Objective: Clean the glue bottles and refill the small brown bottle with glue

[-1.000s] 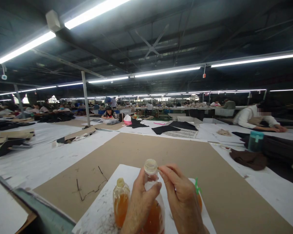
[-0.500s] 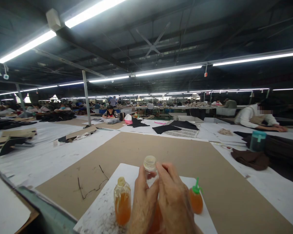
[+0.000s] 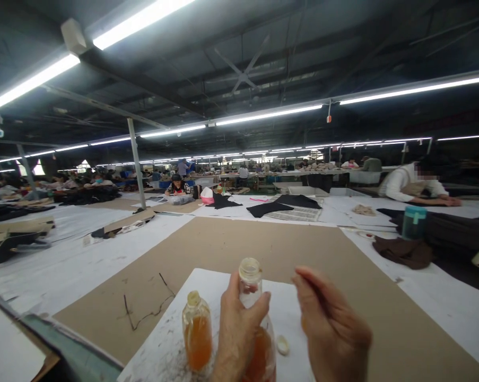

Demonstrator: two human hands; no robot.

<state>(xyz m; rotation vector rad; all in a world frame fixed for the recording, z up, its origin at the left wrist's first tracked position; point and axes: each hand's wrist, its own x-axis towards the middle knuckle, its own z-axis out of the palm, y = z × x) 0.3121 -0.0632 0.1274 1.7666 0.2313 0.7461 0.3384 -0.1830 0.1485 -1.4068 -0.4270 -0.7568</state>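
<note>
My left hand (image 3: 239, 323) is wrapped round a clear plastic bottle (image 3: 259, 353) holding orange liquid. The bottle stands upright with its uncapped neck above my fingers. To its right, my right hand (image 3: 332, 326) is raised with thumb and fingers pinched together; what they hold, if anything, does not show. A small white cap (image 3: 282, 345) lies on the white sheet (image 3: 207, 281) between the bottle and my right hand. Left of my left hand stands another bottle of orange liquid (image 3: 197, 339) with a yellowish cap. My right hand covers nearly all of the small green-tipped bottle.
A bent dark wire (image 3: 149, 313) lies on the brown board (image 3: 223, 239) to the left. Farther right are a teal-lidded jar (image 3: 414, 223) and brown cloth (image 3: 402, 252). Black fabric pieces (image 3: 279, 206) lie ahead. A co-worker (image 3: 414, 185) leans over the table at right.
My right hand has moved away from the bottle's neck to the right, in front of the green-tipped bottle. The white cap on the sheet has come into view. My left hand keeps its hold.
</note>
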